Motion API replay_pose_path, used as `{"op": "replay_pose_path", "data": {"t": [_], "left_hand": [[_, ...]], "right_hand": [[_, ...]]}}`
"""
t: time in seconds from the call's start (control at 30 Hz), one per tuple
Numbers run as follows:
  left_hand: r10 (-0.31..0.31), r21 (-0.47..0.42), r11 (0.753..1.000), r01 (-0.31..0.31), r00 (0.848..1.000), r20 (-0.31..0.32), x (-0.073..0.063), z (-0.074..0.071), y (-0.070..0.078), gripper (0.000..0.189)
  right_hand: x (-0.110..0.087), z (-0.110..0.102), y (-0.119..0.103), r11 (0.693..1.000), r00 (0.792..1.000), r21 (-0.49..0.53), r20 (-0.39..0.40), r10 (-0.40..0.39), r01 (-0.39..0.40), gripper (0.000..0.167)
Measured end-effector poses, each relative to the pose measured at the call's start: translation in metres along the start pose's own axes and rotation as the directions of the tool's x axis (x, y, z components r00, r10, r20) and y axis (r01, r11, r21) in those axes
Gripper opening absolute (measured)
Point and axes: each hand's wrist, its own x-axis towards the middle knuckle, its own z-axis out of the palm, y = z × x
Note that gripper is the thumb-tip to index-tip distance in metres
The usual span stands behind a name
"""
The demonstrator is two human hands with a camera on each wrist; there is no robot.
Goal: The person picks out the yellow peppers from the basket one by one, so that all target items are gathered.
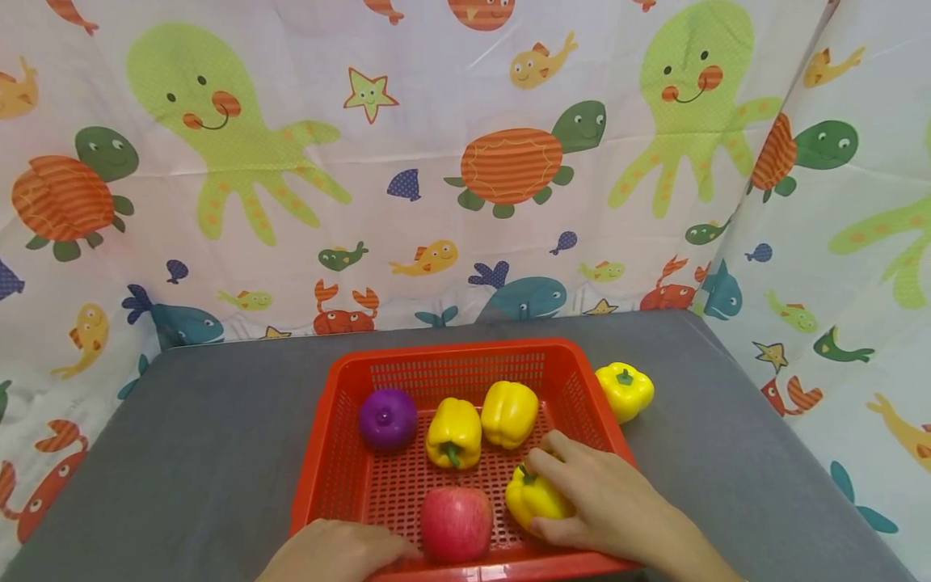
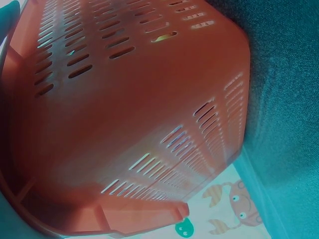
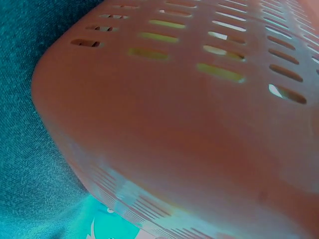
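My right hand (image 1: 604, 497) reaches over the right front of a red plastic basket (image 1: 454, 356) and grips a yellow bell pepper (image 1: 534, 503), fingers on top and thumb at the near side. The left hand (image 1: 338, 554) lies over the basket's front left corner, beside a red apple (image 1: 457, 524); how its fingers are bent is hidden. Farther back in the basket lie two yellow bell peppers, one with its stem forward (image 1: 454, 432) and one at its right (image 1: 510, 414). A round purple vegetable (image 1: 389, 419) sits at the left. Both wrist views mostly show the basket's outer wall (image 2: 124, 109).
Outside the basket, by its right back side, stands another yellow bell pepper (image 1: 625, 391). Grey cloth (image 1: 204, 436) covers the table. Behind and at the sides hangs a white curtain (image 1: 429, 65) printed with sea animals.
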Motion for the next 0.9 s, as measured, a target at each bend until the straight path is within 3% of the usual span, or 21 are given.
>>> {"op": "replay_pose_path", "data": {"t": [0.23, 0.5, 0.9], "left_hand": [[0.01, 0.0, 1.0, -0.01, 1.0, 0.002, 0.0, 0.0, -0.002, 0.049], [0.022, -0.005, 1.0, -0.022, 1.0, 0.014, 0.001, 0.002, -0.003, 0.048], [0.009, 0.017, 1.0, -0.01, 1.0, 0.021, 0.002, 0.001, -0.004, 0.05]], "right_hand": [[-0.002, 0.001, 0.001, 0.998, 0.997, 0.044, -0.068, -0.04, 0.043, 0.035], [-0.005, -0.006, 0.0, 0.989, 0.996, 0.143, -0.078, -0.031, 0.042, 0.038], [-0.013, -0.022, 0.003, 0.992, 0.988, 0.124, -0.153, -0.012, 0.032, 0.045]]}}
